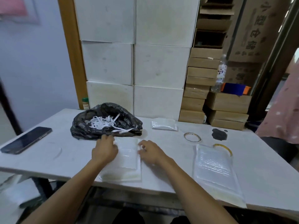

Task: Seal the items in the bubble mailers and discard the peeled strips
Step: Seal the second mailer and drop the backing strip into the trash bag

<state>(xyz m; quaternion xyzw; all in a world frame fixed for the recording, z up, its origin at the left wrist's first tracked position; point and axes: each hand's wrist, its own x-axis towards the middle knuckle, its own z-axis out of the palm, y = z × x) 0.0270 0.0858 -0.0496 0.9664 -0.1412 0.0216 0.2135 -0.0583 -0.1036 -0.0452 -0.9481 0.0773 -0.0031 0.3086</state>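
Hands worked the top edge of a bubble mailer (pixel 127 156) lying flat at the table's (pixel 48 159) near centre. Left hand (pixel 105 150) pinched its top left corner; right hand (pixel 149 152) curled at the top right edge, grasp unclear. Black bag (pixel 90 126) just behind held peeled strips (pixel 103 122). Second mailer (pixel 213 168) lay right.

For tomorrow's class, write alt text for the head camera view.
Both hands, left and right, press the far end of a bubble mailer on a white table. Just beyond it a black bag holds white strips; more mailers lie to the right, a phone to the left.
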